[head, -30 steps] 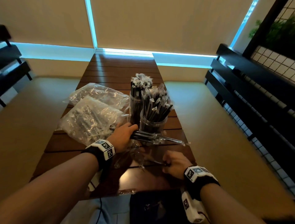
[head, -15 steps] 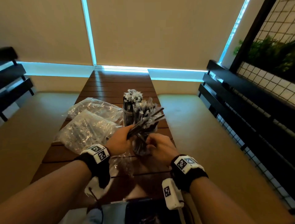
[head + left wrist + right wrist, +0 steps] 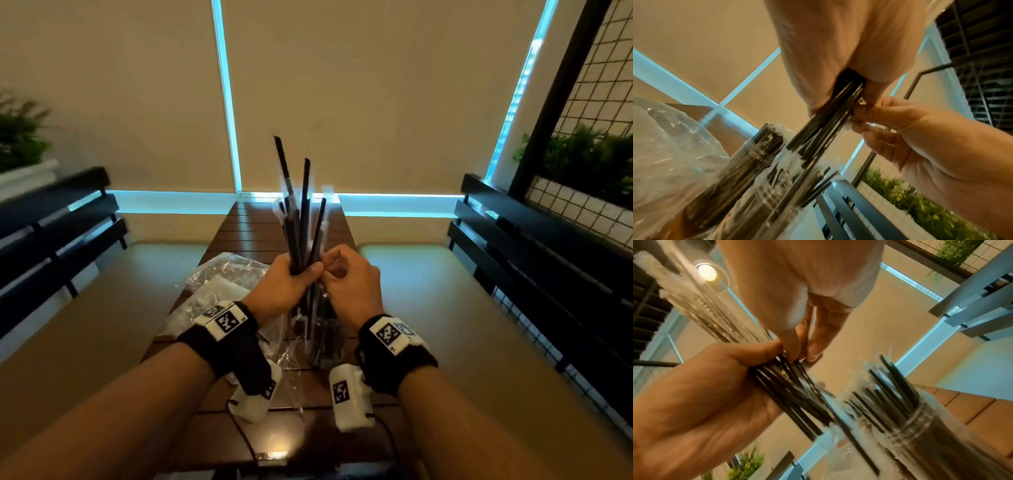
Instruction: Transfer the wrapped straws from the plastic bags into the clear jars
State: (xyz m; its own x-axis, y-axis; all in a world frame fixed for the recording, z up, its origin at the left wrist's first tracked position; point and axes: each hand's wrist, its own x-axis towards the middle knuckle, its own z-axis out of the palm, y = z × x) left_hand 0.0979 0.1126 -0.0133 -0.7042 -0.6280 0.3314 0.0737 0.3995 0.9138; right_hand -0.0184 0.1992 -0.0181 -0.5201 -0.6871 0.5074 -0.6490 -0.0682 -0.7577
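Gripping a light, slippery bundle of wrapped straws (image 3: 301, 219) mid-length, the left hand (image 3: 284, 287) wraps it; the right hand (image 3: 349, 277) pinches at 3 o'clock; likeliest to slide.

Slatted wooden table (image 3: 246, 233): dark brown, centre of frame, running toward the window. Roller blinds (image 3: 359, 96): beige, drawn, upper half, with blue daylight at their edges. Black slatted benches: one at left edge (image 3: 51, 233), one at right edge (image 3: 534, 240). Wire grid panel (image 3: 596, 68): upper right. Green plants: far left (image 3: 19, 137), right behind grid (image 3: 582, 157). Round ceiling lamp (image 3: 707, 272): lit, upper left of right-wrist view.
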